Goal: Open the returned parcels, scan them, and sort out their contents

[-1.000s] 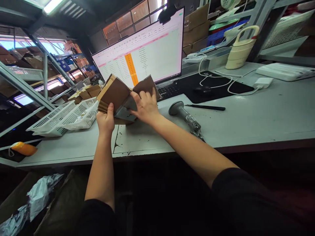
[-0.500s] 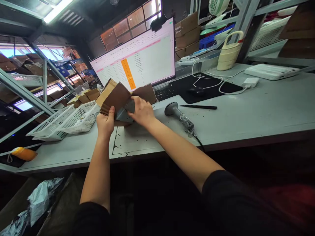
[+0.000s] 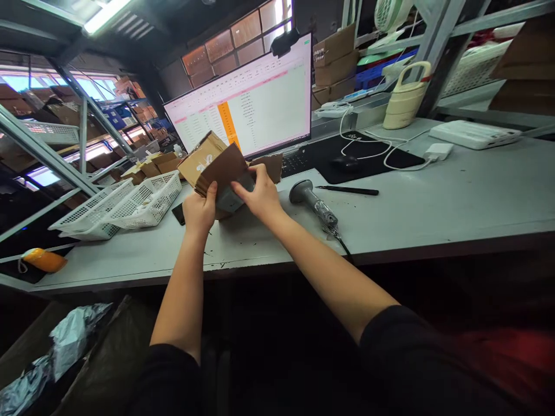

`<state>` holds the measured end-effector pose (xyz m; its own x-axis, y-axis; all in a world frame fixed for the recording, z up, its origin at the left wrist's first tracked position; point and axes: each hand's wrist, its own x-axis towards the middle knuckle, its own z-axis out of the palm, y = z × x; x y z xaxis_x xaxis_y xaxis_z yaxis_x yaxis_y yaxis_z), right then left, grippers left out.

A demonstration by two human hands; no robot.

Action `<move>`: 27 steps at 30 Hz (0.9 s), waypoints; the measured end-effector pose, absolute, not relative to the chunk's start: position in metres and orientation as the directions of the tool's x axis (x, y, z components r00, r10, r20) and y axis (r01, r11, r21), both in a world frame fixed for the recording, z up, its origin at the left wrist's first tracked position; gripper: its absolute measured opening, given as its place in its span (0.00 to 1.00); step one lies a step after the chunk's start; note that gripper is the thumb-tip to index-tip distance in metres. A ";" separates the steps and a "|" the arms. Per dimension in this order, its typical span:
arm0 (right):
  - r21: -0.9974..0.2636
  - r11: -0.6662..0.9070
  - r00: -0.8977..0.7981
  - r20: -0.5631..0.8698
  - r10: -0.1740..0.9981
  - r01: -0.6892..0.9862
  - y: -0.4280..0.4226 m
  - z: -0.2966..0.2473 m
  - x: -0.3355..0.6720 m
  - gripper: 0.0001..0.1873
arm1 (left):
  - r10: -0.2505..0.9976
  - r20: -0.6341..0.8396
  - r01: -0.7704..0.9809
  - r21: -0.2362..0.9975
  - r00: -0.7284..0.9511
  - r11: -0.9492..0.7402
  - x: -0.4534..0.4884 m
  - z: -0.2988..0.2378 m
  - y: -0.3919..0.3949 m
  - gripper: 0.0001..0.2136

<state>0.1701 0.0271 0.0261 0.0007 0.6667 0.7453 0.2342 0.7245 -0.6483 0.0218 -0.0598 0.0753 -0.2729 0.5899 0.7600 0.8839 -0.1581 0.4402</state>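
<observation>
A small brown cardboard box (image 3: 212, 162) with open flaps is held above the grey table (image 3: 433, 202), in front of the monitor. My left hand (image 3: 199, 211) grips its lower left side, thumb up on a flap. My right hand (image 3: 259, 193) is closed on the box's right side, fingers pressing on a grey item (image 3: 232, 196) inside it. Another brown flap (image 3: 271, 164) sticks out behind my right hand.
A barcode scanner (image 3: 314, 202) and a black pen (image 3: 347, 189) lie to the right of my hands. Two white mesh baskets (image 3: 125, 208) sit on the left. Behind are a monitor (image 3: 247, 110), keyboard, mouse pad (image 3: 359, 153) and cables. An open carton with silver bags (image 3: 65, 341) stands below the table.
The box has tilted and shifted slightly right, its flap folding over. My right hand has slid down onto the grey item inside. A dark flat thing now shows on the table by my left hand.
</observation>
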 end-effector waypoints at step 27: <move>-0.805 0.567 0.128 0.589 0.798 0.173 0.031 0.030 0.187 0.13 | 0.608 0.739 0.909 0.412 -0.291 -0.067 0.027 0.084 -0.044 0.24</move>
